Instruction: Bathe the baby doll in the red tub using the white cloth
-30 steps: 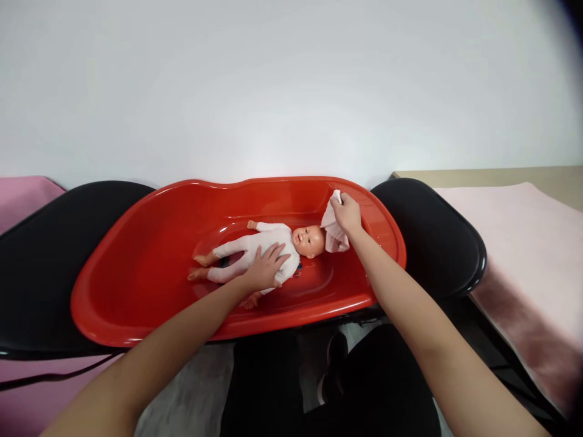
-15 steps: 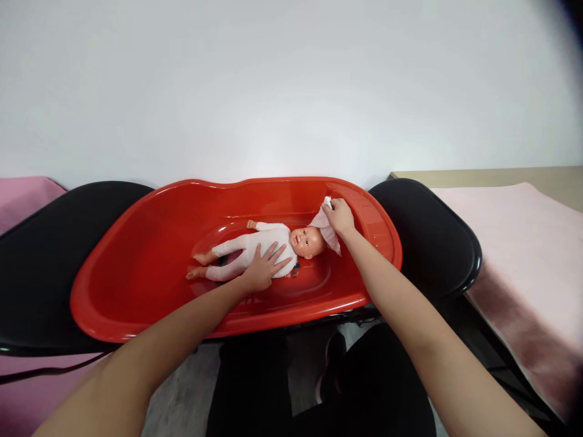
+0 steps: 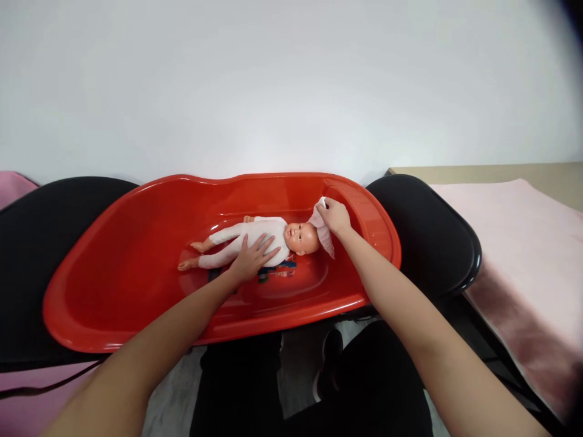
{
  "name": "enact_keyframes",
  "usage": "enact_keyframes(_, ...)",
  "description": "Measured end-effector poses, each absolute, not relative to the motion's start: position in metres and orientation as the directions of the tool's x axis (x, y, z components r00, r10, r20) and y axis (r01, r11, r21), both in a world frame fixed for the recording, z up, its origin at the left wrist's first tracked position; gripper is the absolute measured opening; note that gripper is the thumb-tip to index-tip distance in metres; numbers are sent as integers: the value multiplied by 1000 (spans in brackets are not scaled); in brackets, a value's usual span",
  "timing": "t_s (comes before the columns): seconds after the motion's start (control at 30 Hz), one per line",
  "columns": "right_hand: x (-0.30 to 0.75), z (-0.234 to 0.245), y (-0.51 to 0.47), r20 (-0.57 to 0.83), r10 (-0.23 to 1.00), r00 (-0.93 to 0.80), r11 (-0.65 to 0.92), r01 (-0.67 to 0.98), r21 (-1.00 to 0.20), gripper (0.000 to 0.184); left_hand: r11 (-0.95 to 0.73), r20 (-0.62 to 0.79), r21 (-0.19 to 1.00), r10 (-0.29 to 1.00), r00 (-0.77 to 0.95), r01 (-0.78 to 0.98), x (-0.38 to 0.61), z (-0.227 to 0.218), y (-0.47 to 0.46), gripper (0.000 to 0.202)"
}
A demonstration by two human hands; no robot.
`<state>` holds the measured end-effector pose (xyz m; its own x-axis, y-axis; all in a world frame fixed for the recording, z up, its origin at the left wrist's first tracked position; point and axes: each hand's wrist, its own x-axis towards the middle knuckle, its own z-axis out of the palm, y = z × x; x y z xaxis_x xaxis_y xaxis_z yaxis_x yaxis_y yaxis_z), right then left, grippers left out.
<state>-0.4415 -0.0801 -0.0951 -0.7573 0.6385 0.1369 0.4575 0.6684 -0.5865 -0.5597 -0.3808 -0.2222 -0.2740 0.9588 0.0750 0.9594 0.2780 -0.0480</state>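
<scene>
A baby doll (image 3: pixel 273 229) with a white cloth body lies on its back in a red baby bathtub (image 3: pixel 113 273), head to the right and feet to the left. My left hand (image 3: pixel 252 258) rests on the doll's torso with its fingers spread. At the doll's head, my right hand (image 3: pixel 335 215) pinches the top of a pale pink cloth (image 3: pixel 324 235). The cloth hangs down from my fingers beside the crown of the head. Part of the torso is hidden beneath my left hand.
Under the tub, a black surface (image 3: pixel 432 237) sticks out at both ends. To the right lies a table with a pink cover (image 3: pixel 514 243). A white wall (image 3: pixel 273 85) rises behind the tub. Pink fabric (image 3: pixel 40 394) shows at lower left.
The doll has shifted slightly left and up in view, with my left hand on it. My right hand, still pinching the cloth, has moved slightly left. The tub's left end has turned a little toward me.
</scene>
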Motion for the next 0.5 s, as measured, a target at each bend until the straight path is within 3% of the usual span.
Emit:
enact_keyframes(0.17, -443, -96, -80, 97, 658, -747, 668, 519, -533, 21, 471, 136, -47, 876, -462, 881, -565, -217, -375, 70)
enact_keyframes(0.33, -443, -100, -79, 106, 655, -748, 678, 519, -521, 15, 594, 207, 48, 780, -590, 803, -571, -201, -373, 60)
enact_keyframes(0.5, -433, -90, -100, 362, 500, -787, 779, 227, -584, 15, 633, 309, 84, 718, -624, 770, -575, -177, -378, 51)
